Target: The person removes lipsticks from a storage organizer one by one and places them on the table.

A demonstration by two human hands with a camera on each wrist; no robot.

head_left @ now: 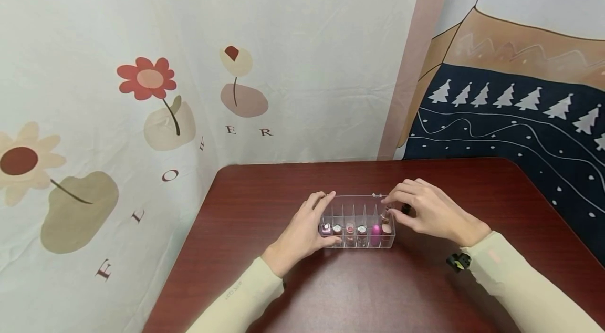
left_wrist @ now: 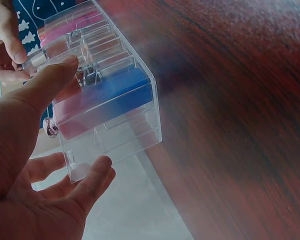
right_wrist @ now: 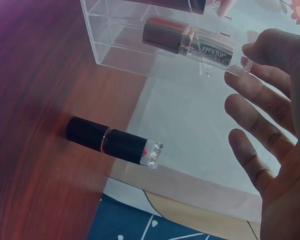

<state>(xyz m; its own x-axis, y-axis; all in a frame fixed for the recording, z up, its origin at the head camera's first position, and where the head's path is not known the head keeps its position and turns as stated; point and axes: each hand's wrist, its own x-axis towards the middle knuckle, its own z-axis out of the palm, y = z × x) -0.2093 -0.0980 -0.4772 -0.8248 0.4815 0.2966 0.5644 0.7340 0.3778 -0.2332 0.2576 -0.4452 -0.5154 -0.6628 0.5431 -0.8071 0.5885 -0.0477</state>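
Note:
A clear divided organizer [head_left: 352, 199] stands on the table, with several lipsticks in its front row, among them a magenta one [head_left: 375, 236]. My left hand [head_left: 302, 230] grips its left end, thumb at the front and fingers at the back. A pink and blue tube [left_wrist: 107, 102] lies behind the clear wall near that thumb. At the back right compartment, my right hand [head_left: 432, 209] pinches the clear end of a lipstick [right_wrist: 187, 42], whose lower part is inside the organizer. Beside the organizer a black lipstick with a clear tip [right_wrist: 110, 141] stands upright, partly behind the right fingers in the head view.
The reddish-brown wooden table [head_left: 368, 291] extends around the organizer. Behind it hangs a pale cloth with flower prints [head_left: 302, 60], and a dark blue cloth with white trees [head_left: 510, 123] hangs at the right. A small black device [head_left: 458, 262] is at the right wrist.

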